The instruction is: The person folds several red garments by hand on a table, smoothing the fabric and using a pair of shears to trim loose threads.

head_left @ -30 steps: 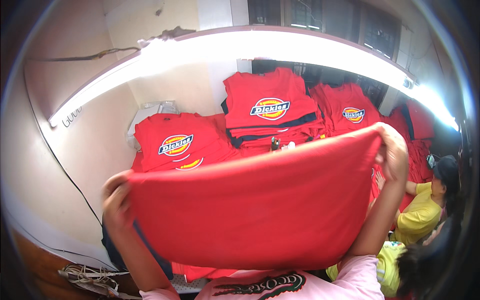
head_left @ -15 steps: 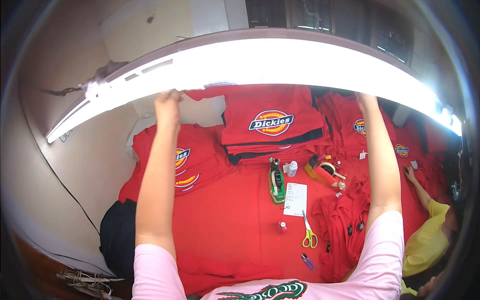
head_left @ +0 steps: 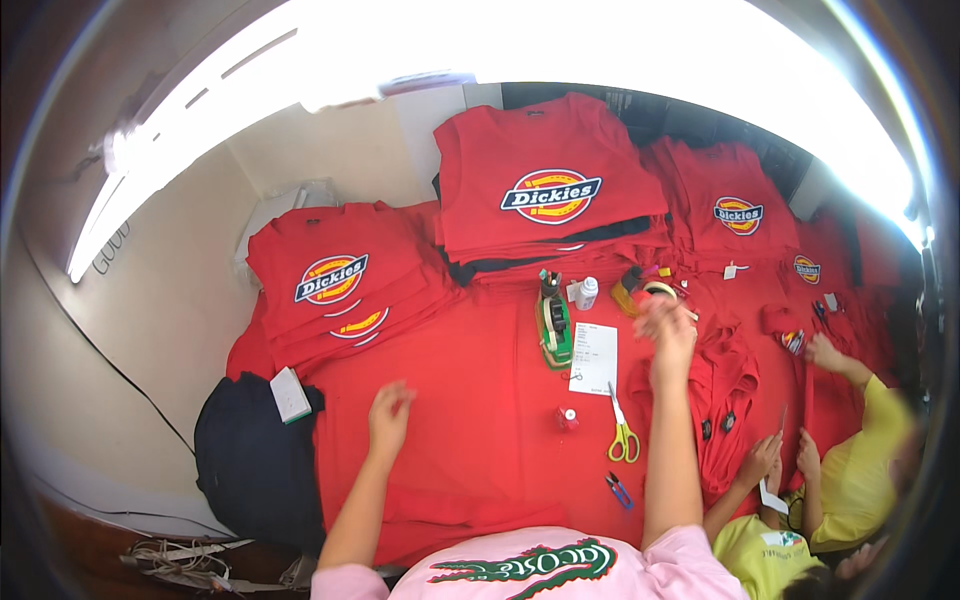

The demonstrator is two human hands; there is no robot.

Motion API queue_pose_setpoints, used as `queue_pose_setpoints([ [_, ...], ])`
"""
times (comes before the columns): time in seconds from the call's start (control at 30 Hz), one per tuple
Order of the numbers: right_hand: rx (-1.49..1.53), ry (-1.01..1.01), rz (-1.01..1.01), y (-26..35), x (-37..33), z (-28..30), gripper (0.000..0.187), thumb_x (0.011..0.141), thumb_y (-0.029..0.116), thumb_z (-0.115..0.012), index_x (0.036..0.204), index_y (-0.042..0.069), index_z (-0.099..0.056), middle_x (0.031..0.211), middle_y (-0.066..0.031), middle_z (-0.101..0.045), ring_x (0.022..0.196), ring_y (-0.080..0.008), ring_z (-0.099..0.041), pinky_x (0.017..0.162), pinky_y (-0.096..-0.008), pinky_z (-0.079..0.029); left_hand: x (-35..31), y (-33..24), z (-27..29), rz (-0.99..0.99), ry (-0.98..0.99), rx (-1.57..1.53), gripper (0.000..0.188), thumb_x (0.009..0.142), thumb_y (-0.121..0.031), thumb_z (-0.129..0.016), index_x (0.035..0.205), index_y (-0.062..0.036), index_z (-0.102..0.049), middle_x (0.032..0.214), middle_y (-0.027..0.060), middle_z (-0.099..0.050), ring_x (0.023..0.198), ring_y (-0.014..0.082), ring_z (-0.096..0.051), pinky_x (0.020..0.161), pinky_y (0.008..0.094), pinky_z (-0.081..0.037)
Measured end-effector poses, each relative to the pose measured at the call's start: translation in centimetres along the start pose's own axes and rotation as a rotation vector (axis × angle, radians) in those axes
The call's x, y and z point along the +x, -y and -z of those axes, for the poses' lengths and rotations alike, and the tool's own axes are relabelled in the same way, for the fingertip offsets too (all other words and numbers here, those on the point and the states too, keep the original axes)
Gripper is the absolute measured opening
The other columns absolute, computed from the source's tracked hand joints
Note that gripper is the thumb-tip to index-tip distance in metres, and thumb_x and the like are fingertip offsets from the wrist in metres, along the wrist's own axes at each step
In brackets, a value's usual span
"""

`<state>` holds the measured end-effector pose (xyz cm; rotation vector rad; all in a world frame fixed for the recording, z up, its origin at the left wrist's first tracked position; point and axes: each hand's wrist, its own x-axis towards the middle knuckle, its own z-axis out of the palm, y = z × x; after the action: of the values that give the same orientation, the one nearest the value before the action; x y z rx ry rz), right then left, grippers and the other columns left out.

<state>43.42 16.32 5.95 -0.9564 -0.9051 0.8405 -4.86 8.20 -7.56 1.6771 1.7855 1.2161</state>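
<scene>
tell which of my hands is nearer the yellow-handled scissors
Right. Your right hand is beyond the scissors, slightly to their right; your left hand is farther off to their left.

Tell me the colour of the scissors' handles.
The scissors' handles are yellow-green, best seen in the head view.

The shirt (head_left: 645,580) is pale pink — short-sleeved, with a green print (head_left: 525,568).

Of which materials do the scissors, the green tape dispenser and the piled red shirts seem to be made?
Scissors: blades probably steel, given their greyish metallic look; yellow-green handles likely smooth plastic, being evenly coloured.
Green tape dispenser: perhaps moulded plastic, judging by its solid bright colour.
Red shirts: soft, matt fabric, shown by loose folds; possibly cotton, but the fibre cannot be told.
</scene>
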Motion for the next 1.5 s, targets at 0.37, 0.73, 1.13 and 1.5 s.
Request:
queue_pose_setpoints([
  [0.37,-1.450,0.897,0.015,-6.9,-28.6,-0.7,0.057,0.088,0.034,-0.080,0.134,0.006,-0.061,0.107,-0.0179,-0.075,0.109,-0.0412,-0.070,0.095,-0.0515,-0.056,-25.9,3.1,11.0,0.214,0.002,0.392,0.062,0.085,-0.026,-0.083,0.140,-0.0059,-0.060,0.140,0.0191,-0.057,0.134,0.0413,-0.051,0.115,0.0527,-0.039],
  [0.73,-1.112,0.632,-0.230,-7.1,-35.2,-2.2,0.034,0.096,0.032,-0.077,0.098,0.000,-0.069,0.077,-0.0143,-0.066,0.076,-0.0283,-0.065,0.072,-0.0410,-0.051,-22.8,7.9,13.5,0.146,0.028,0.352,0.025,0.093,-0.009,-0.072,0.116,-0.0056,-0.062,0.096,0.0124,-0.068,0.093,0.0303,-0.068,0.081,0.0426,-0.052],
  [1.13,-0.762,0.115,-0.226,-9.8,-28.9,5.4,0.048,0.100,0.026,-0.076,0.133,-0.007,-0.063,0.127,-0.0193,-0.070,0.118,-0.0250,-0.066,0.104,-0.0364,-0.052,-11.1,6.4,17.9,0.286,0.122,-0.501,0.049,0.101,-0.023,-0.074,0.140,-0.0016,-0.052,0.143,0.0210,-0.063,0.140,0.0286,-0.057,0.112,0.0386,-0.047],
  [1.5,-1.069,0.316,-0.401,-10.0,-41.1,2.7,0.039,0.103,0.037,-0.065,0.098,-0.002,-0.069,0.088,-0.0259,-0.069,0.087,-0.0423,-0.068,0.079,-0.0536,-0.052,-30.4,8.5,12.7,0.025,0.161,0.281,0.040,0.092,-0.036,-0.081,0.106,-0.0010,-0.068,0.106,0.0228,-0.065,0.104,0.0450,-0.062,0.096,0.0486,-0.049],
])
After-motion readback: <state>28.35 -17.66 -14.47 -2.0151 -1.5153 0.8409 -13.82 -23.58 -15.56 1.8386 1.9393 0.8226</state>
